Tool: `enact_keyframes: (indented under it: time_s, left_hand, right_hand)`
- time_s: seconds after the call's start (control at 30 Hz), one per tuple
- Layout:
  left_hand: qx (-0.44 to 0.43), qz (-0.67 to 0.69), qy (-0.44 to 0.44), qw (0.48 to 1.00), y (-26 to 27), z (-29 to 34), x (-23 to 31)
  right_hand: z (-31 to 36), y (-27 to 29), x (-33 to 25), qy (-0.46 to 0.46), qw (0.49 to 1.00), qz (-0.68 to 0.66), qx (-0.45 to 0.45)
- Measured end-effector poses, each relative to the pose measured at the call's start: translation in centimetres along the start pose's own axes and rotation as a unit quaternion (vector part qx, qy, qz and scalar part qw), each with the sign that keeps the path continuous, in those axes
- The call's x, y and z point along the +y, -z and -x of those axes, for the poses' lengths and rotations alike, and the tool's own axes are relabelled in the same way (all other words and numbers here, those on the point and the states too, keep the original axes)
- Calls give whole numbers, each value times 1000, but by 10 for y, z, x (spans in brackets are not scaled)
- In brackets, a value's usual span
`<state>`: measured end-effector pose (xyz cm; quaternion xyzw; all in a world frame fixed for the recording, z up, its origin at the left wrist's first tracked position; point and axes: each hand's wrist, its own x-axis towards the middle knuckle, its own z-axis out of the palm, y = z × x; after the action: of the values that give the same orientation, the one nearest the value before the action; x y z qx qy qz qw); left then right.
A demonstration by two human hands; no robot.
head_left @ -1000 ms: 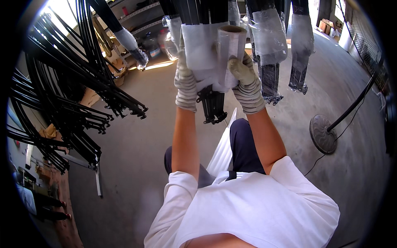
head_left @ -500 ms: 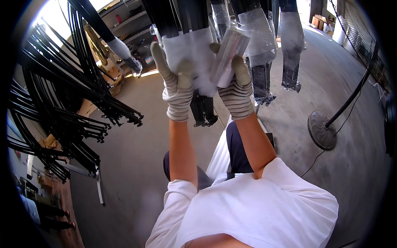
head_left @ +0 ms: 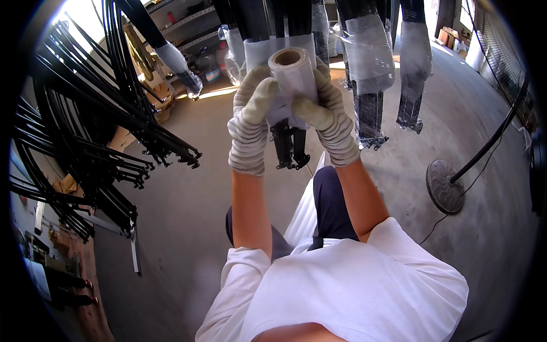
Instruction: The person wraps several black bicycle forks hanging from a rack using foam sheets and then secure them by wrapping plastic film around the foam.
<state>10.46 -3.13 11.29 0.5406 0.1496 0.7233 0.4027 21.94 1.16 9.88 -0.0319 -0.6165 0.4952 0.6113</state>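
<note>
A roll of clear stretch film (head_left: pixel 299 85) stands tilted in front of a hanging bundle of black metal parts (head_left: pixel 289 145), its cardboard core toward me. White foam sheet (head_left: pixel 259 51) is wrapped round the bundle above its bare lower ends. My gloved right hand (head_left: pixel 326 111) closes on the roll, thumb across its front and fingers partly hidden behind. On the left side of the bundle my gloved left hand (head_left: pixel 253 102) is closed round the white wrapping, its thumb beside the roll; its fingertips are hidden.
Several wrapped black parts (head_left: pixel 367 74) hang at the right, and one wrapped part (head_left: pixel 176 65) at the left. Many bare black rods (head_left: pixel 102 131) hang far left. A round fan base (head_left: pixel 445 187) stands on the floor at right. Shelves (head_left: pixel 188 25) are at the back.
The film roll has swung left across the front of the bundle, its core end now facing me. My left hand's spread fingers have closed round the wrapping. The view has shifted slightly.
</note>
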Motion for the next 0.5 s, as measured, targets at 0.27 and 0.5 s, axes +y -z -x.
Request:
enact_keyframes:
  time_s: [0.27, 0.5]
  left_hand:
    - [27, 51, 36, 998, -5, -7, 6]
    - [-3, 61, -26, 998, 8, -14, -7]
  right_hand:
    - [-5, 3, -5, -7, 995, 96, -2]
    - [-4, -13, -7, 110, 948, 273, 117]
